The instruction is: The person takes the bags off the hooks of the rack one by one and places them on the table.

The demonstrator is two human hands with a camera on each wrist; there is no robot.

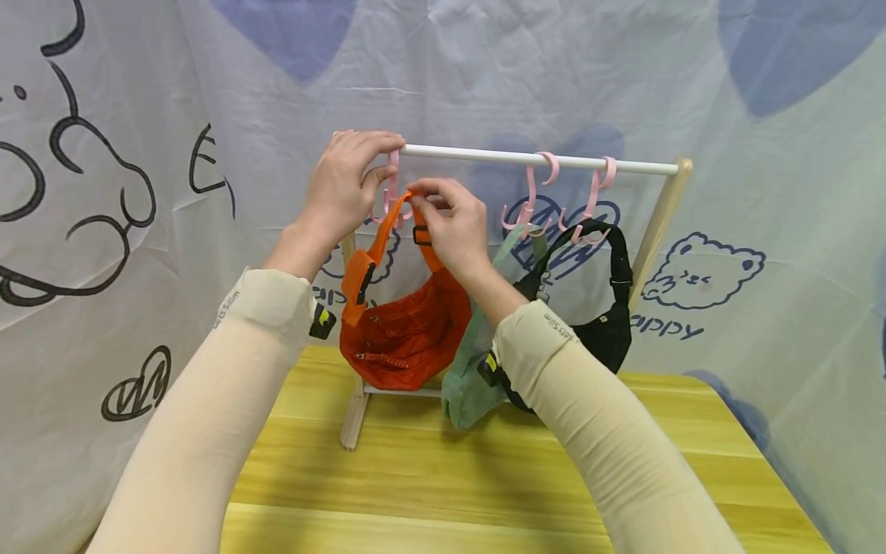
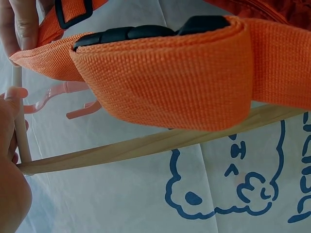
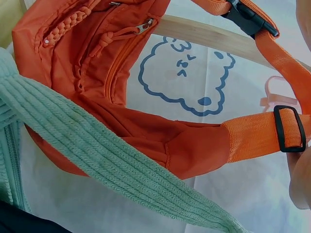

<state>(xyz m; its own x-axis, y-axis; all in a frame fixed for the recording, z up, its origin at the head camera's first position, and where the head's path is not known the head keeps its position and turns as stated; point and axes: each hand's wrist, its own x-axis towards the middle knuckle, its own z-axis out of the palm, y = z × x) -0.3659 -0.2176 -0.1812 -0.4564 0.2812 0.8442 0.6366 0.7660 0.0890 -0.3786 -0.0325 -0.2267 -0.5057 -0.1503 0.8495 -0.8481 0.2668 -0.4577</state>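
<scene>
An orange bag (image 1: 408,335) hangs by its strap beneath my right hand (image 1: 453,223), whose thumb and fingers pinch the top of that strap (image 3: 255,136). The strap's top lies at a pink hook (image 1: 393,181) near the left end of the white rod (image 1: 471,154). My left hand (image 1: 353,177) grips this hook at the rod, with fingers over the top and thumb against the stem; its upper curve is hidden. Whether the strap rests in the hook's prongs cannot be told. In the left wrist view, the strap's folded part (image 2: 170,82) with a black buckle fills the middle.
Two other pink hooks (image 1: 547,165) hang farther right on the rod. A green corduroy bag (image 1: 471,392) and a black bag (image 1: 612,338) hang there, close to my right forearm. The wooden rack post (image 1: 657,223) stands at right, on a yellow wood-grain table (image 1: 415,477). A printed cloth hangs behind.
</scene>
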